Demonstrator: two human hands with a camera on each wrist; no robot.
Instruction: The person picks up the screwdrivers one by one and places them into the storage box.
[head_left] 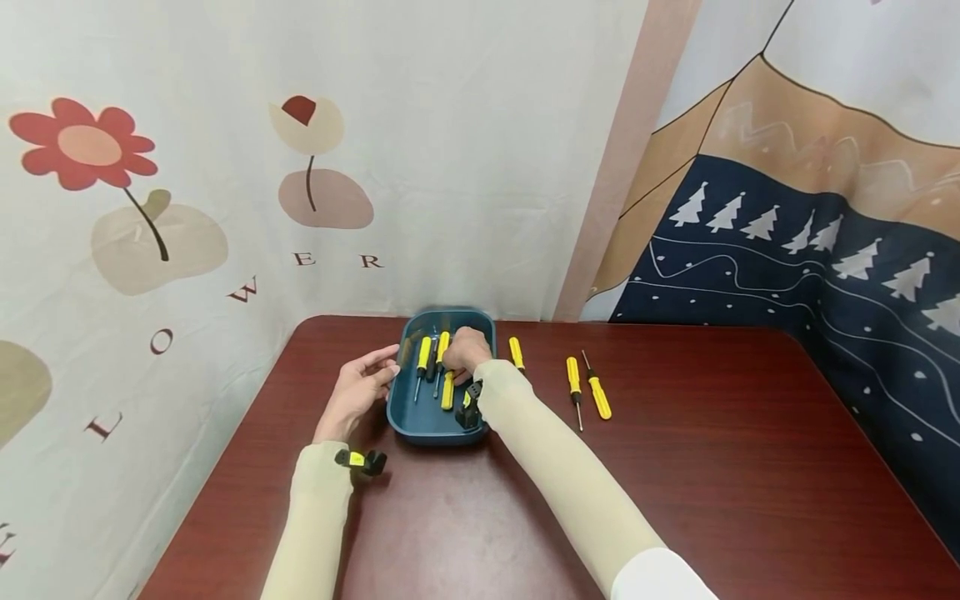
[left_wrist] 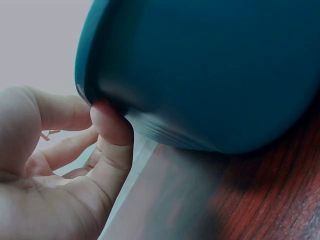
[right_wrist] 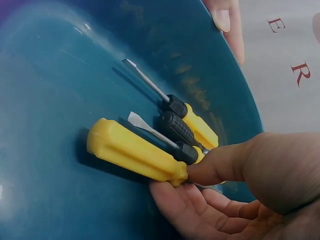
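Note:
A blue tray (head_left: 438, 437) stands near the table's far edge. At its left side my left hand (head_left: 358, 387) pinches the rim; the left wrist view shows thumb and forefinger against the tray wall (left_wrist: 210, 75). Reaching in from the right, my right hand (head_left: 467, 350) pinches a yellow-handled screwdriver (right_wrist: 135, 152) between thumb and fingers where handle meets shaft. Most of that shaft is hidden by the fingers. Beside it in the tray lie two yellow-and-black flathead screwdrivers (right_wrist: 200, 127) and a tool with a ribbed black handle (right_wrist: 175, 127).
To the right of the tray, on the dark red table (head_left: 712, 467), lie a yellow-and-black screwdriver (head_left: 574, 379), another yellow screwdriver (head_left: 598, 396) and a yellow handle (head_left: 516, 350) partly behind my right arm. A printed curtain (head_left: 480, 167) hangs behind the table.

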